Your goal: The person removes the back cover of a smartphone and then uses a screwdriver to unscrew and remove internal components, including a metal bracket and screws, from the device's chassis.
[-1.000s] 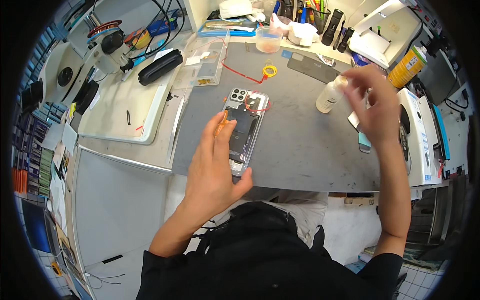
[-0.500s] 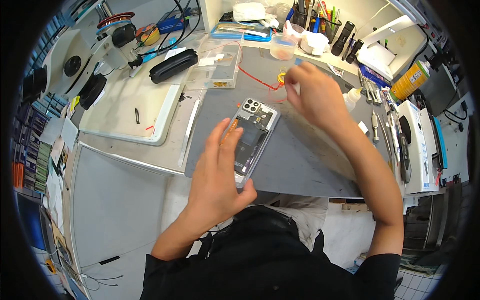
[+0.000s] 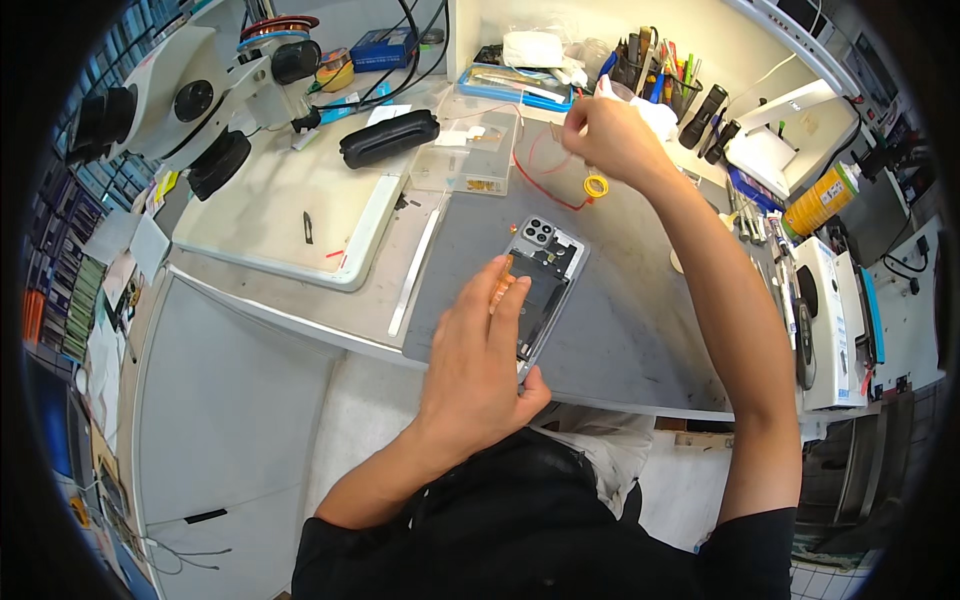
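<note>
A smartphone [image 3: 550, 285] with its back cover off lies tilted on the grey mat, its camera block pointing away from me. My left hand [image 3: 475, 365] grips its lower left part, fingers along the left side and thumb at the bottom end. An orange strip [image 3: 502, 285] shows by those fingertips. Farther off, my right hand [image 3: 610, 140] is raised with its fingers pinched together; whatever they hold is hidden. Below it lie a yellow ring [image 3: 596, 187] and a red wire [image 3: 545, 190], with a thinner loop rising close to the fingertips.
A microscope [image 3: 200, 110] stands at the left over a white pad [image 3: 270, 220]. Near it are a black case [image 3: 388, 138] and a clear plastic box [image 3: 485, 175]. Pens and tools fill a holder [image 3: 655, 75] at the back. A yellow spray can [image 3: 822, 200] stands at the right.
My right hand has moved away from me, beyond the yellow ring, toward the back of the bench. My left hand stays on the phone. The whole view has shifted.
</note>
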`<action>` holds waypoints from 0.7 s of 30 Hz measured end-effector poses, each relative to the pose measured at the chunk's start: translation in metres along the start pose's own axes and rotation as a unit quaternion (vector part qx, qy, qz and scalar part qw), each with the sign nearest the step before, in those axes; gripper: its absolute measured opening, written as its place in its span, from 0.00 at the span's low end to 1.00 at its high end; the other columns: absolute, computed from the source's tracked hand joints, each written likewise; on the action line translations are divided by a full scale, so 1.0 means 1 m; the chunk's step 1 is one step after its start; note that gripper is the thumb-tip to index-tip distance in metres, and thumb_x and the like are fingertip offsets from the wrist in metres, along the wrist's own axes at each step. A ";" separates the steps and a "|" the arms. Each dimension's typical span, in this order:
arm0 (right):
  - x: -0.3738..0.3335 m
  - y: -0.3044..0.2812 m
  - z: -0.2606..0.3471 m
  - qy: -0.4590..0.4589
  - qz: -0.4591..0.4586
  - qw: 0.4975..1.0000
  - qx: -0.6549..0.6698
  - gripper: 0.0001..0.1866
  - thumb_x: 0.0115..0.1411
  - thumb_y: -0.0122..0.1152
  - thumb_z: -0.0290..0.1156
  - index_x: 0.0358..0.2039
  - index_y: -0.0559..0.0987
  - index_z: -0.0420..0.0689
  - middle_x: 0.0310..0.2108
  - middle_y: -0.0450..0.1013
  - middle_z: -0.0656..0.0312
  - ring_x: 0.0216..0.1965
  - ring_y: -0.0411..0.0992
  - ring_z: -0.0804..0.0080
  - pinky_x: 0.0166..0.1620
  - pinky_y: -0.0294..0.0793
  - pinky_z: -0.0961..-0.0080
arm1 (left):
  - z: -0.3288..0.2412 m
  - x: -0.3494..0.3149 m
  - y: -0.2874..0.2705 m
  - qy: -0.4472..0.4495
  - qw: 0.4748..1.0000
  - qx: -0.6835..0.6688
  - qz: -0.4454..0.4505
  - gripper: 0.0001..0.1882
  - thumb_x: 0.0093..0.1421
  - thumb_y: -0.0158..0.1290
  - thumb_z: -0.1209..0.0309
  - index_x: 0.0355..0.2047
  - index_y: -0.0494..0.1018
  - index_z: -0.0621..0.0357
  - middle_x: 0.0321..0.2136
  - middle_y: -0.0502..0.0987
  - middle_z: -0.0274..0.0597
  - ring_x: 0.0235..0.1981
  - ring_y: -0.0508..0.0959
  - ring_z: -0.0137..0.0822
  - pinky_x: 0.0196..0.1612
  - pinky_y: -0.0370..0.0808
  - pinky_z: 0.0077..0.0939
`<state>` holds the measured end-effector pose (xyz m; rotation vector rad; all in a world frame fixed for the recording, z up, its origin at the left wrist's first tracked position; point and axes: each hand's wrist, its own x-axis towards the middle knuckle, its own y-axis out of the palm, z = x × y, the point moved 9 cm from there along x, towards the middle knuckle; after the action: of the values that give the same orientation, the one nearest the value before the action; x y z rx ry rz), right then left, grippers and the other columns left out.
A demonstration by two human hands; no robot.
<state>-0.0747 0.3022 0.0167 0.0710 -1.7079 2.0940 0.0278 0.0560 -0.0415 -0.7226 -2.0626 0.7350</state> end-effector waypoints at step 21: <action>-0.016 0.033 -0.037 -0.032 0.181 0.978 -0.103 0.14 0.50 0.69 0.29 0.39 0.84 0.42 0.34 0.81 0.54 0.39 0.79 0.58 0.45 0.77 0.64 | 0.000 -0.003 0.000 0.023 1.000 -0.004 -0.020 0.44 0.41 0.60 0.74 0.62 0.61 0.69 0.64 0.59 0.61 0.56 0.69 0.59 0.57 0.68 0.46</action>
<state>-0.0643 0.3274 -0.0275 -0.2557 -2.0968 2.1637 0.0295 0.0541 -0.0427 -0.6948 -2.0337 0.6822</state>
